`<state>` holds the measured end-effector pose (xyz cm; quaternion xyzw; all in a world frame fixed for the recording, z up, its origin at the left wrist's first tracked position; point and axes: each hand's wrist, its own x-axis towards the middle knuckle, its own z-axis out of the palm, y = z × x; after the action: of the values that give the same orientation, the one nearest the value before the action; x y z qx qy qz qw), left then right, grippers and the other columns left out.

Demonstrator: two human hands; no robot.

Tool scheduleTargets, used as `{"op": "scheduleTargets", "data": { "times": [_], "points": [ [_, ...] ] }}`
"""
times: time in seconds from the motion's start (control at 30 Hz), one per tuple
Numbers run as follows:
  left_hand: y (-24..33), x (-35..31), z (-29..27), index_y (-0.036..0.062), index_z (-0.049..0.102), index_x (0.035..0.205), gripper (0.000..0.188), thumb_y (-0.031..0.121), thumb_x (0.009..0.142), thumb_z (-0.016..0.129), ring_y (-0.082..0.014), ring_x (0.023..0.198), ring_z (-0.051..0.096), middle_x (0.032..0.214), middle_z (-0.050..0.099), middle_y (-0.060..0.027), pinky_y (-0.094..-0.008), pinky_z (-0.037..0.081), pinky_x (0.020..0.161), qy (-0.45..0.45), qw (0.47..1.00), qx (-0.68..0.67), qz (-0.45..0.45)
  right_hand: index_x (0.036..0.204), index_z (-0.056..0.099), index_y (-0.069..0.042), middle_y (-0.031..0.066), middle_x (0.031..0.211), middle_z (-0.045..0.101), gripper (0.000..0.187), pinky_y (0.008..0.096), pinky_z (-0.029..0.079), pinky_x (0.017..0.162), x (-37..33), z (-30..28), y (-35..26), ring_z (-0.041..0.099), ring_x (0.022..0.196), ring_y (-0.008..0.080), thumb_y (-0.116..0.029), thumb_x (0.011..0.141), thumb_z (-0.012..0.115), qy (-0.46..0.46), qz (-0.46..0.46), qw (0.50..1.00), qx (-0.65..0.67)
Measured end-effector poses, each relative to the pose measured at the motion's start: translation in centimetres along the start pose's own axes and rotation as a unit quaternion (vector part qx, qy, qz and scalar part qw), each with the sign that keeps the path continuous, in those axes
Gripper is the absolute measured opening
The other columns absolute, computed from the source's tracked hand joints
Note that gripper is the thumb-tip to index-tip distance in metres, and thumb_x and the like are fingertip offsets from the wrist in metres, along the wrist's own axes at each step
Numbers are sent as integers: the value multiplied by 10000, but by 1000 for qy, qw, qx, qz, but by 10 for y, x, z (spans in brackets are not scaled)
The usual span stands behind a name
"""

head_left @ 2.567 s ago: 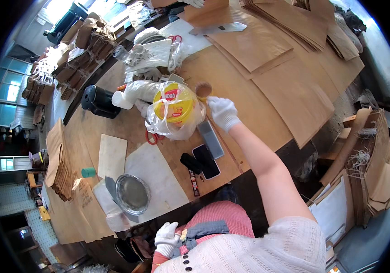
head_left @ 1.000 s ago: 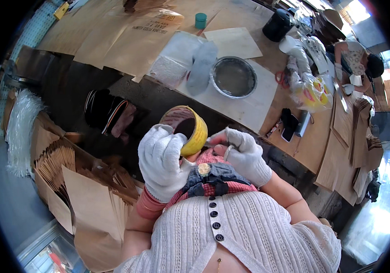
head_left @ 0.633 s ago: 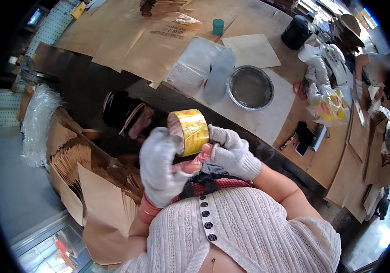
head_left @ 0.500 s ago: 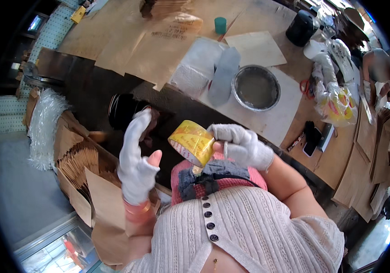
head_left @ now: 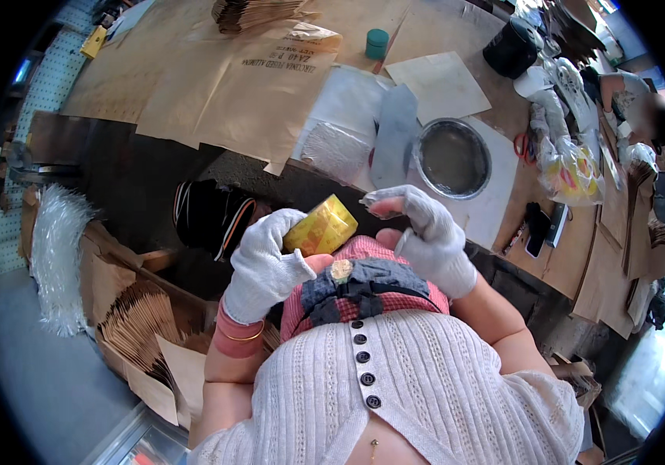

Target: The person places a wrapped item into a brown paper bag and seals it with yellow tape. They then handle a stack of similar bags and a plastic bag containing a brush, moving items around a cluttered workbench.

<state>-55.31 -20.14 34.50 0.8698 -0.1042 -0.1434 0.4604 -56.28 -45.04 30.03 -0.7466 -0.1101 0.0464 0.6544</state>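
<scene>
A yellow roll of tape (head_left: 323, 225) is gripped in my left hand (head_left: 267, 267), which wears a white glove with the thumb tip bare. The roll is tilted, and its far end points toward my other hand. My right hand (head_left: 433, 240), gloved too with bare thumb and fingertip, stays just right of the roll. Its fingers are curved and apart, with a gap to the tape; I see nothing held in it. Both hands are over my lap, in front of a red checked cloth (head_left: 363, 249) and a dark grey cloth band (head_left: 379, 287).
On the table (head_left: 394, 23) ahead lie large brown paper bags (head_left: 247, 93), a round metal bowl (head_left: 453, 159), a grey flat piece (head_left: 394, 136), red scissors (head_left: 524, 147) and a phone (head_left: 535, 236). A box of folded paper (head_left: 142, 325) and white strands (head_left: 59, 256) stand left. Another person (head_left: 635, 108) is far right.
The tape roll has passed from my right hand to my left. My left hand has moved right and closed on it; the right has let go and opened.
</scene>
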Motion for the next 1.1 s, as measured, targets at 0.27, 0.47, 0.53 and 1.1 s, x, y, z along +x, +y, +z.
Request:
{"op": "scheduleTargets", "data": {
  "times": [0.27,0.47,0.53,1.1],
  "points": [
    [-42,15,-68,2,636,1040,442,159,704,876,-155,792,649,921,674,-85,-288,535,737,48,993,-8,111,932,670,-79,87,1052,686,388,383,512,739,49,90,-43,641,878,294,-113,593,856,121,-174,927,-309],
    [-61,24,-91,-10,626,1098,479,138,714,872,-166,876,664,1016,683,-108,-288,526,798,8,981,-82,175,887,684,-55,100,967,695,288,365,517,691,55,107,-34,643,802,291,-7,621,785,187,-95,946,-246],
    [-64,27,-92,-11,625,1097,473,126,714,867,-187,908,661,1053,674,-122,-303,523,820,26,971,-67,227,822,681,-26,116,886,690,187,318,511,645,56,107,-38,638,723,257,24,662,764,174,-81,961,-199],
    [-32,21,-77,70,609,1059,471,107,667,867,-334,1051,623,1114,646,-118,-439,478,938,64,925,104,361,876,663,-10,-38,743,580,125,216,430,610,45,95,-50,487,698,33,-121,873,719,97,171,963,186]
  ]
}}
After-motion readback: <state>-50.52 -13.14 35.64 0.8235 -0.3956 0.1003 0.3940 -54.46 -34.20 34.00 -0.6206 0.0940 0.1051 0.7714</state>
